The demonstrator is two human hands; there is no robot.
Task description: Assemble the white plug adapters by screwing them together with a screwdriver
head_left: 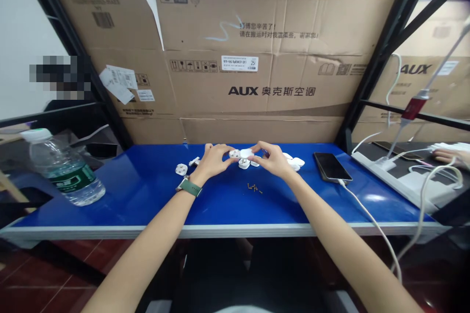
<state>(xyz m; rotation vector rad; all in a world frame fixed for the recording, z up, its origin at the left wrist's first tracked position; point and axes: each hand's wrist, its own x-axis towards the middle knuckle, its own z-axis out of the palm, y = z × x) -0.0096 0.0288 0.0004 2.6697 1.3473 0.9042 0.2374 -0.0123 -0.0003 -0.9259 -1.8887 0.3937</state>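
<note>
My left hand, with a green-strapped watch on its wrist, pinches a small white plastic piece that has dark holes or metal spots in its face. Between the fingers of my right hand is a smooth white plastic cover. The two parts are held side by side, touching or nearly so. Just below them on the blue table lies another white piece, partly hidden. A holed white piece rests left of my left hand. Several white covers lie beyond my right wrist. Small brass screws are scattered nearer to me.
A water bottle stands at the left of the blue table. At the right lies a phone with a white cable plugged in. Cardboard walls off the back. Another person's hand shows at far right.
</note>
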